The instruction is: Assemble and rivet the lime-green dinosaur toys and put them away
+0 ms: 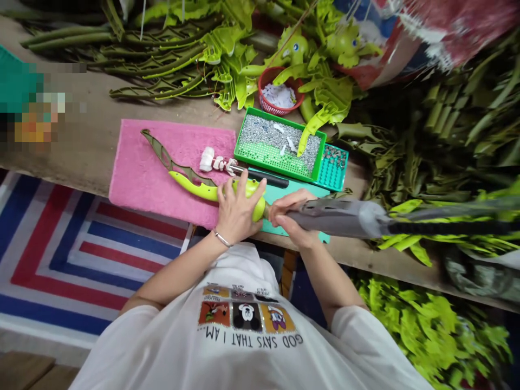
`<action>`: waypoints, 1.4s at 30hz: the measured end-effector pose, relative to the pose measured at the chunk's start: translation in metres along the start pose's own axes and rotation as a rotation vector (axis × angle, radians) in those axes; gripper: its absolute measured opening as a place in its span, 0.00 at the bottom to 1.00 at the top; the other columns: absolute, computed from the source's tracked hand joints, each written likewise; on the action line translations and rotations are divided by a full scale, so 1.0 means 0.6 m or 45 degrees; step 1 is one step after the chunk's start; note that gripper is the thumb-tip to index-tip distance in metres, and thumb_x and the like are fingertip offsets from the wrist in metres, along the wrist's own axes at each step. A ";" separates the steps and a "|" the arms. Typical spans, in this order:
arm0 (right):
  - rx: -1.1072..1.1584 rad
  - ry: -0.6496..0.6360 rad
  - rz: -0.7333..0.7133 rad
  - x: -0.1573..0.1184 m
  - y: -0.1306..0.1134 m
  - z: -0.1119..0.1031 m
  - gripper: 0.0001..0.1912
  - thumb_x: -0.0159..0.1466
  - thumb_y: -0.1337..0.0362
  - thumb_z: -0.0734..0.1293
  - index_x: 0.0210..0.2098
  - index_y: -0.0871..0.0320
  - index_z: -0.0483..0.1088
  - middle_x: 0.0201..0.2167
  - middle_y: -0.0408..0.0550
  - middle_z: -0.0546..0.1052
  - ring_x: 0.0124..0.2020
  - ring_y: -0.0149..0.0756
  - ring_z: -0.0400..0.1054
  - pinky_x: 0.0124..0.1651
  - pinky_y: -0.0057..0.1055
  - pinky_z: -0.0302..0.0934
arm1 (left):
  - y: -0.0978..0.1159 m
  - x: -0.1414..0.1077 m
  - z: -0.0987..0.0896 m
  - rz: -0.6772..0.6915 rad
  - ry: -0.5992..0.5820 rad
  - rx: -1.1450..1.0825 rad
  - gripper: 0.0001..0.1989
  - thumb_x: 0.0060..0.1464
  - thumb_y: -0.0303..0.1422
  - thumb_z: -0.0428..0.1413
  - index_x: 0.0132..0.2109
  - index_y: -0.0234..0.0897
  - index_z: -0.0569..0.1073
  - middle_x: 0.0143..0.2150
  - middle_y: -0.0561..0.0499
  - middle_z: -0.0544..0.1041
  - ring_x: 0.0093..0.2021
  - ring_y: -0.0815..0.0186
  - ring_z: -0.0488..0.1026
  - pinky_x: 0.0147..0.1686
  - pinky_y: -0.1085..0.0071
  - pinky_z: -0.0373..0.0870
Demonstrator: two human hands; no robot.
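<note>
My left hand (236, 212) presses down on a curved plastic toy part (195, 189), its fingers over the rounded yellow-green end. An olive, ribbed strip of the part curves away to the upper left over a pink cloth (134, 168). In my right hand (296, 216) is a grey electric screwdriver (341, 215), lying almost level with its tip towards the toy part. Whether the tip sits in a screw is hidden by my fingers. Just beyond my left hand lies a hand tool with a black handle (270, 177), its other end near a white-wrapped piece (207, 159).
A green tray (284, 172) of small screws stands beyond my hands, beside a teal tray (335, 168) of small metal parts. Behind it is a red basket (266, 103) with white pieces. Olive and yellow-green plastic parts (162, 59) pile up behind and at right.
</note>
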State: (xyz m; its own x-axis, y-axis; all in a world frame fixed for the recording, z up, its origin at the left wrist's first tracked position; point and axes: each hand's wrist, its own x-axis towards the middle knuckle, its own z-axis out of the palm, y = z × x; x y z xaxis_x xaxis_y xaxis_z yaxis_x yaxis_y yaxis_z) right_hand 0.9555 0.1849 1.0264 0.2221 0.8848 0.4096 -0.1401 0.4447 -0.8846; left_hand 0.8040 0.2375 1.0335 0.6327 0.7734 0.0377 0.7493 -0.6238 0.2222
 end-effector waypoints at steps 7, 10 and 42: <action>-0.260 0.817 -0.446 0.105 -0.007 -0.079 0.14 0.55 0.51 0.73 0.34 0.50 0.68 0.14 0.33 0.65 0.13 0.31 0.60 0.21 0.33 0.61 | -0.064 -0.016 -0.026 0.041 0.044 0.055 0.51 0.40 0.40 0.71 0.70 0.49 0.60 0.75 0.37 0.47 0.67 0.30 0.53 0.60 0.37 0.53; -0.311 0.932 -0.354 0.133 0.031 -0.110 0.18 0.54 0.48 0.72 0.35 0.51 0.67 0.15 0.33 0.64 0.15 0.32 0.62 0.23 0.34 0.62 | -0.066 -0.018 -0.026 0.086 0.025 0.112 0.53 0.40 0.45 0.71 0.71 0.45 0.58 0.75 0.33 0.45 0.71 0.28 0.44 0.63 0.32 0.47; -0.134 0.576 -0.219 0.071 -0.012 -0.051 0.17 0.53 0.50 0.74 0.34 0.49 0.67 0.14 0.33 0.65 0.13 0.31 0.60 0.20 0.34 0.60 | 0.028 -0.008 0.042 0.179 -0.103 0.238 0.39 0.62 0.51 0.52 0.70 0.31 0.57 0.70 0.25 0.58 0.72 0.41 0.54 0.64 0.26 0.46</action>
State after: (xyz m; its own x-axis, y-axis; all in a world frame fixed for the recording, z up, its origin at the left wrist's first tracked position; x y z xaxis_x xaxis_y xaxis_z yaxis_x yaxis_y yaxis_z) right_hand 0.9954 0.2152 1.0435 0.6334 0.6402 0.4347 0.0288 0.5419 -0.8399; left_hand 0.8183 0.2206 1.0127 0.7411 0.6709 -0.0246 0.6714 -0.7403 0.0359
